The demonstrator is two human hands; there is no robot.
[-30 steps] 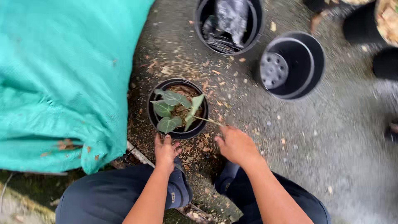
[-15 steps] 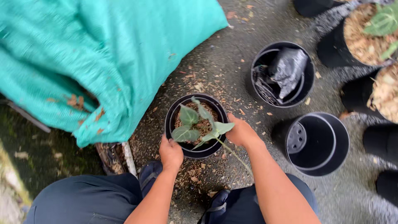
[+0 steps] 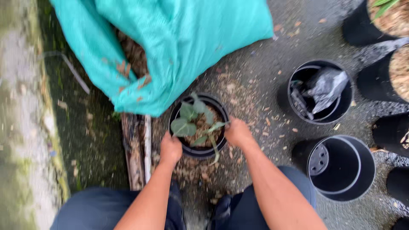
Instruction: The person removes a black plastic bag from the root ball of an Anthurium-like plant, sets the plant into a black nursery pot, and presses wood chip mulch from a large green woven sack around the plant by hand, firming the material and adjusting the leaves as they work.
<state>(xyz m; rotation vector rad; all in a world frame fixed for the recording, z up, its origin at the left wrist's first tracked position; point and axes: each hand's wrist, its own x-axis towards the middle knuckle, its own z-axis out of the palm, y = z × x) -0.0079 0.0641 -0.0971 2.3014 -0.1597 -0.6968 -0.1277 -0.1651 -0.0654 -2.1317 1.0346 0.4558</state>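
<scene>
Head view looks straight down on a crouching person whose two bare hands grip one black pot (image 3: 200, 151) from opposite sides. The left hand (image 3: 170, 149) is curled shut on the near-left rim, knuckles up, fingers hidden over the edge. The right hand (image 3: 237, 133) closes on the right rim in the same way, thumb toward the soil. Holding both sides at once would keep the pot level, which suits a pot loaded with loose fill.

Between the hands, inside the pot, a small plant (image 3: 194, 121) with a few broad green leaves stands in brown, chippy potting mix; one leaf stalk droops over the near rim.

Just beyond the left hand, a large teal sack (image 3: 179, 38) lies on its side, its open mouth spilling brown mix right beside the pot, probably so the fill is within easy reach. Left of that hand runs a thin pipe (image 3: 147, 147) along a mossy strip.

Out past the right hand, well apart, sits an empty black pot (image 3: 341, 168), and farther on another pot holding crumpled black plastic (image 3: 321, 89). More filled pots (image 3: 400, 19) crowd the far right edge on the littered pavement (image 3: 260, 85).
</scene>
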